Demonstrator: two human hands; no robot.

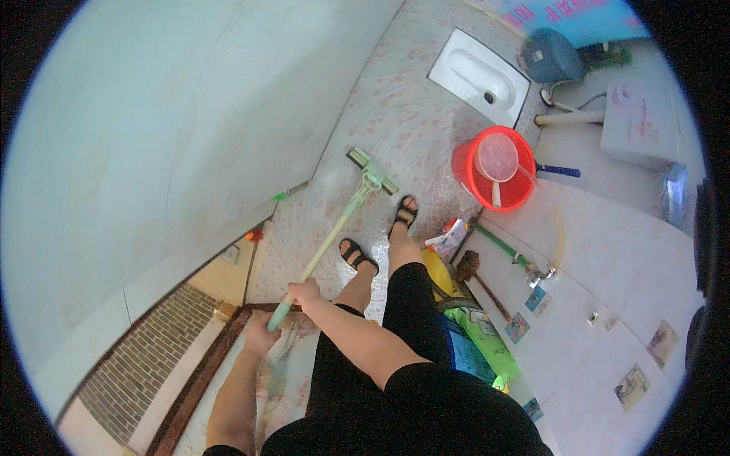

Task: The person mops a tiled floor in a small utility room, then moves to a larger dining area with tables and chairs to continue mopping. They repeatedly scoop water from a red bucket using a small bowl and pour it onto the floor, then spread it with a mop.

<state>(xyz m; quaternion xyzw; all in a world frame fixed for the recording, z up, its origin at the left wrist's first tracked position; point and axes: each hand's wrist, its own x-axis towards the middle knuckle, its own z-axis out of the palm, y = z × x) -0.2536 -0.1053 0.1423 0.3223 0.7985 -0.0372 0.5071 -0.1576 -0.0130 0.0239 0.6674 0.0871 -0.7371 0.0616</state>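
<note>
1. Mop (327,243): runs diag. from approx. 7–8 o'clock up to its head nr 12 (clock = your view, from ctr).
2. Your L hand (262,334): fingers wrapped round the green grip, low end, btwn 7 & 8.
3. Your R hand (305,292): fingers closed round the handle just above, same dir.
4. Mop head: over the pink-patched floor (304,213), just beside your R sandal (405,213); can't tell if it's pressed down.
5. Your L sandal (358,256): nr ctr, at 6.
6. Red bucket (465,163): at 2, w/ pale ladle (498,158) across the top, its handle twd 6.
7. White squat toilet (458,61): at 1, beyond bucket.
8. Tap (541,275): btwn 3 & 4, on tiled wall (578,365).
9. Green bag (487,338): btwn 4 & 5, beside your leg.
</note>
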